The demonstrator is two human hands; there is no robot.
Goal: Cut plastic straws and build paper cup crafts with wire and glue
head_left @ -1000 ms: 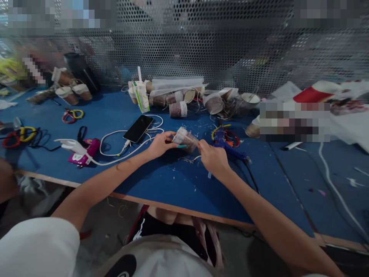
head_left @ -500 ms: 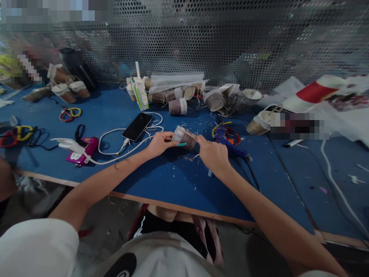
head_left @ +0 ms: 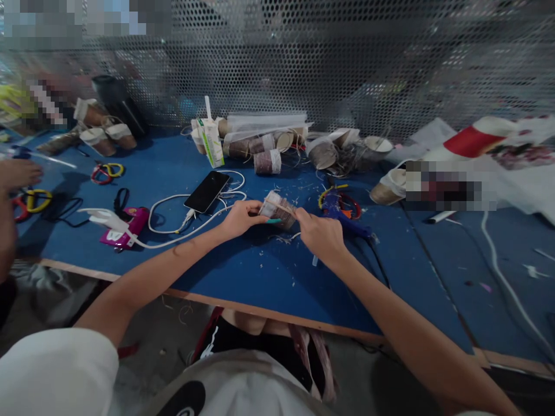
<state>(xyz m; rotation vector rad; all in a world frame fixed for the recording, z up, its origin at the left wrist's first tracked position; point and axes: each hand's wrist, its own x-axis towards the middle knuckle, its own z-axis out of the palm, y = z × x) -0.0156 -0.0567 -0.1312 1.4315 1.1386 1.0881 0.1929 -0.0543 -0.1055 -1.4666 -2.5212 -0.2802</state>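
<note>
My left hand [head_left: 240, 218] holds a small paper cup [head_left: 280, 210] wrapped in brown twine, tipped on its side just above the blue table [head_left: 243, 271]. My right hand [head_left: 319, 235] pinches a thin strand of twine [head_left: 281, 206] that runs across the cup's side. A teal-tipped nail or small tool shows under the cup by my left fingers. A blue glue gun [head_left: 342, 215] lies just right of my hands, its black cord trailing toward the table's front edge.
A black phone [head_left: 207, 192] with white cables, a pink power bank [head_left: 128, 226] and a green drink carton [head_left: 212, 142] lie left of the cup. Several wrapped cups [head_left: 267, 162] stand at the back by the perforated metal screen. Another person's hand [head_left: 17, 172] reaches in at far left.
Another person's hand has come into view at the far left edge. My right hand has drawn the twine strand slightly across the cup; my left hand stays in place.
</note>
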